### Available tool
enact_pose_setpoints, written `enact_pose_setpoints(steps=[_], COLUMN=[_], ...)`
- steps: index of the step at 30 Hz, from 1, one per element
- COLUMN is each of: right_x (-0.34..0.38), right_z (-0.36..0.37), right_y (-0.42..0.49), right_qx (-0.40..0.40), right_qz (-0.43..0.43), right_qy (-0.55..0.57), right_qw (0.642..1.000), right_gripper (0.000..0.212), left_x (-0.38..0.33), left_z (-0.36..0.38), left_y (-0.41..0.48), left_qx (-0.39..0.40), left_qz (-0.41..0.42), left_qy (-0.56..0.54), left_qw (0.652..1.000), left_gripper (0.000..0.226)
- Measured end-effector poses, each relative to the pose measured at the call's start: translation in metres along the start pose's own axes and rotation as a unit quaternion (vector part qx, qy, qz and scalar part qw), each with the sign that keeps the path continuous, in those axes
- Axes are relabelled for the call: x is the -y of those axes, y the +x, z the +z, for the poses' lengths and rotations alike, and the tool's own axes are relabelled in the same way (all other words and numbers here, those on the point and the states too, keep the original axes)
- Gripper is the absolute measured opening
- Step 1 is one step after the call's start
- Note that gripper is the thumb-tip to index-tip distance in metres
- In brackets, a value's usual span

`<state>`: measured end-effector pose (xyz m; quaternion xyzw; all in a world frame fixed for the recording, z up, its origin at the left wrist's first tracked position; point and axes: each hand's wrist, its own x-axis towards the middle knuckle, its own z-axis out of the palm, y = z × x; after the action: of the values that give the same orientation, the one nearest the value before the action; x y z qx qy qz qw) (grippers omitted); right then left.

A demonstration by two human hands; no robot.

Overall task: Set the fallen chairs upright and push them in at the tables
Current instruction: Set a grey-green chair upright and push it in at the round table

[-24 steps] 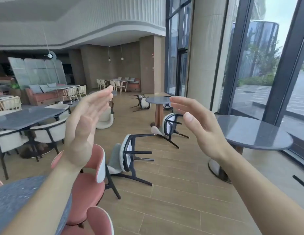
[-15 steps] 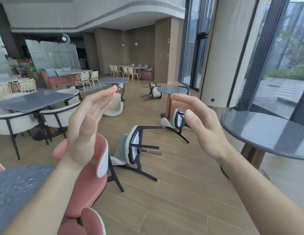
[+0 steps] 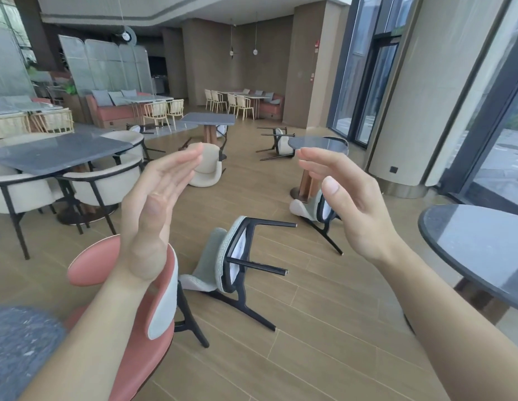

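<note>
A grey-green chair [image 3: 223, 261] with black legs lies tipped on the wood floor straight ahead, legs pointing right. A second fallen chair [image 3: 312, 209] lies beyond it by a round pedestal table [image 3: 318, 143]. Farther back a cream tub chair [image 3: 205, 166] lies on its side, and another chair [image 3: 276, 141] is toppled with legs out. My left hand [image 3: 153, 204] and my right hand [image 3: 344, 198] are both raised in the air, palms facing each other, fingers relaxed, holding nothing.
A pink chair [image 3: 153, 311] stands upright at a speckled table [image 3: 20, 348] at the near left. A round dark table [image 3: 477, 250] is at the right by the glass wall. A rectangular table [image 3: 58, 153] with cream armchairs stands at the left.
The view has advanced and swung left, so the fallen chairs look nearer and the right round table slid toward the edge. Both hands stay raised and hold nothing.
</note>
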<state>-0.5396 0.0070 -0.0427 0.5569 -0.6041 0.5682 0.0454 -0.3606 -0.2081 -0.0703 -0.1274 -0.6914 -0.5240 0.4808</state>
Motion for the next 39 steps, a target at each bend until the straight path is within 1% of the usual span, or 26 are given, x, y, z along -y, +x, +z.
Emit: enact_pose_setpoints(steps=[8,10,15,20,25,28,34,39], right_x=[-0.145,-0.181,-0.264,-0.35,-0.456,-0.52,-0.623,-0.709], right_z=[-0.056,-0.078,-0.144,-0.192,-0.225,-0.242,-0.298,-0.357], right_y=[0.073,0.093,0.156,0.218,0.276,0.314,0.404,0.456], right_qx=[-0.001,-0.003,-0.022,-0.02,-0.017,-0.015,-0.043,-0.09], right_qz=[0.007,0.005,0.003,-0.007,-0.006,-0.003,-0.007,0.001], right_qy=[0.015,0.019,0.011,0.003,0.006,0.003,-0.002,-0.021], right_qw=[1.0,1.0,1.0,1.0,1.0,1.0,0.999,0.996], right_gripper=[0.059,0.059,0.052,0.057,0.059,0.059,0.055,0.057], left_x=[0.138,0.17,0.253,0.339,0.445,0.514,0.634,0.728], left_z=[0.055,0.072,0.122,0.16,0.189,0.207,0.256,0.315], left_y=[0.091,0.117,0.196,0.257,0.318,0.356,0.471,0.552], left_qx=[0.034,0.033,0.033,0.032,0.038,0.03,0.028,0.068], left_qz=[-0.001,-0.008,0.018,0.0,0.0,0.0,0.016,0.016], left_qy=[0.012,0.01,0.013,0.012,0.01,-0.005,-0.035,-0.06], left_qw=[0.999,0.999,0.999,0.999,0.999,1.0,0.999,0.996], left_gripper=[0.082,0.083,0.08,0.081,0.072,0.071,0.076,0.078])
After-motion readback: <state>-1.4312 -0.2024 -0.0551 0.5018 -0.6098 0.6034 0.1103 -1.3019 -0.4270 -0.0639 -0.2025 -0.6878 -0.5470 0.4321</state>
